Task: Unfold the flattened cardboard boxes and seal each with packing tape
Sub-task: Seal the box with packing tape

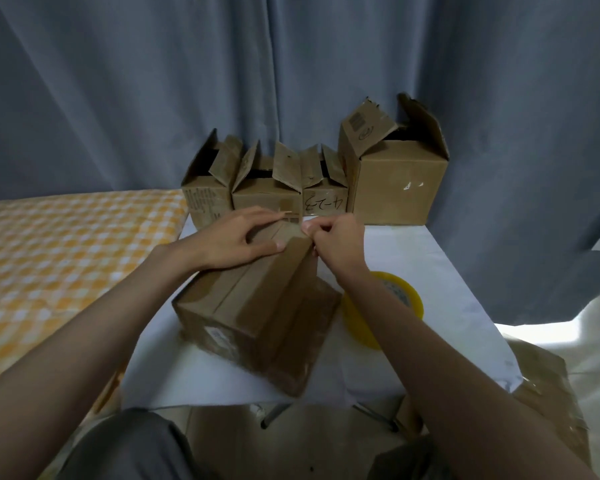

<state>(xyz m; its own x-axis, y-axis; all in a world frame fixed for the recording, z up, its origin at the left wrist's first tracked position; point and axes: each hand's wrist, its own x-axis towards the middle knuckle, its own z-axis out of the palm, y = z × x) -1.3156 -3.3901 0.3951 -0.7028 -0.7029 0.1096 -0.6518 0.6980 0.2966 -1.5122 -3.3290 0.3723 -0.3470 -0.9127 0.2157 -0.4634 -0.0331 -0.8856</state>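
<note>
The left hand (234,239) is lying flat, steadying the cardboard box (257,306), while the right hand (336,242) is pinching something, seemingly tape, at its far edge.

Table (430,271): small and white, right in front of me.
Box (257,317): brown, in the middle of the table, flaps folded shut. My left hand (229,240) lies flat on top. My right hand (336,240) pinches its far edge.
Tape (381,310): a yellow roll, lying flat, just right of the box.
Back row: three small boxes (267,195) with flaps up, side by side, and one big box (395,181) at the right end.
</note>
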